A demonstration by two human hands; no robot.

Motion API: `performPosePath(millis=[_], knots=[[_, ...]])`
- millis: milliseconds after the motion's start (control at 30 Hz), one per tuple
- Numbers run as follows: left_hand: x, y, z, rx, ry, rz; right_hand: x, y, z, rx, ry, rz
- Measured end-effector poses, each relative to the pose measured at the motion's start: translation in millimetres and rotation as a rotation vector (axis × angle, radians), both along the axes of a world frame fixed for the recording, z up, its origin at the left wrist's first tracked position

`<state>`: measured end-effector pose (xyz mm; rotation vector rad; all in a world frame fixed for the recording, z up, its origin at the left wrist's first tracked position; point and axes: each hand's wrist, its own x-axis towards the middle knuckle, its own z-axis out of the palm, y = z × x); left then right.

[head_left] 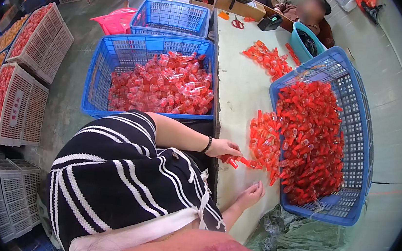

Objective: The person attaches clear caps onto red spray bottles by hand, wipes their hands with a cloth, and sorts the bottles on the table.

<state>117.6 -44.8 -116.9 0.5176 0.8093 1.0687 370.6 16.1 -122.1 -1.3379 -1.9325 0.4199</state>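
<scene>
My left hand, with a dark beaded bracelet at the wrist, is closed around small red bottle-shaped plastic pieces just above the table. Some stick out below its fingers. My right hand is nearer the bottom, over the table edge; its fingers curl loosely, slightly apart, and nothing shows in them. Right of both hands, a loose heap of the same red pieces lies on the pale table. It runs up to a tilted blue crate full of more of them.
Left of the table stands a blue crate with clear-and-red bottles; another blue crate is behind it. Scissors, a teal basin and a seated person are at the far end. Green plastic sheeting lies at lower right.
</scene>
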Motion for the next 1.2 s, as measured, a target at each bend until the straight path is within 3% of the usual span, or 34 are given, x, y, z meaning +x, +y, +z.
performPosePath(millis=[833,900,933,967,1000,1033,1100,1133,1200], knots=[[-5,-3,6,-0.003,-0.012,0.003,-3,1,-3,-0.051,0.193,-0.045],[-15,-1,3,0.0,-0.022,0.046,-4,-2,-3,-0.05,0.262,-0.029],[-29,-2,2,0.163,-0.092,0.131,-1,1,-6,-0.034,0.225,-0.046],[-44,-6,30,0.08,-0.222,0.281,1,3,-10,-0.023,0.187,-0.074],[-70,-5,42,0.283,0.041,0.411,-1,0,-5,-0.029,0.185,-0.075],[-91,-7,55,-0.002,-0.3,0.529,-3,-2,-1,-0.033,0.19,-0.075],[-136,1,44,0.02,-0.425,0.697,2,4,-11,-0.024,0.25,-0.07],[-133,3,39,0.011,-0.422,0.663,6,3,-13,-0.021,0.252,-0.105],[-124,-1,50,0.044,-0.099,0.539,6,1,-3,-0.033,0.318,-0.093]])
